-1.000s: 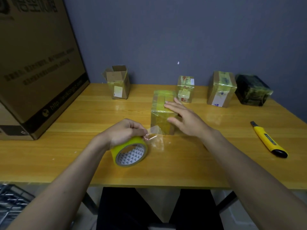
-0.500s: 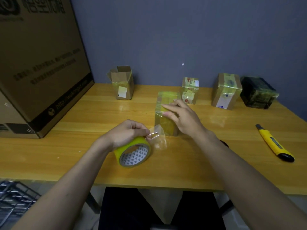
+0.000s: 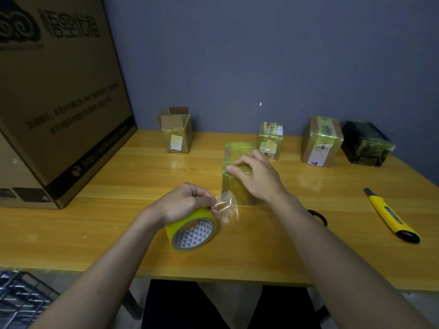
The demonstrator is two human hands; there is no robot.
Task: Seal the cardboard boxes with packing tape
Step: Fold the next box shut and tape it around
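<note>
A small cardboard box (image 3: 234, 186) wrapped in yellowish tape stands at the middle of the wooden table (image 3: 118, 224). My right hand (image 3: 255, 176) grips its top near edge, thumb on the front face and fingers curled over the top. My left hand (image 3: 183, 203) holds a yellow roll of packing tape (image 3: 192, 230) on the table just left of the box. A loose clear strip of tape (image 3: 226, 205) runs from the roll to the box's lower front.
An open-topped small box (image 3: 177, 130) stands at the back. Two taped boxes (image 3: 270, 140) (image 3: 320, 141) and a dark wrapped parcel (image 3: 365, 146) line the wall. A yellow utility knife (image 3: 392, 216) lies at right. A big carton (image 3: 54, 96) fills the left side. A wire crate (image 3: 21, 300) sits below.
My right hand went from lying flat on the box top to curling over its near top edge. The left hand and tape roll stayed in place.
</note>
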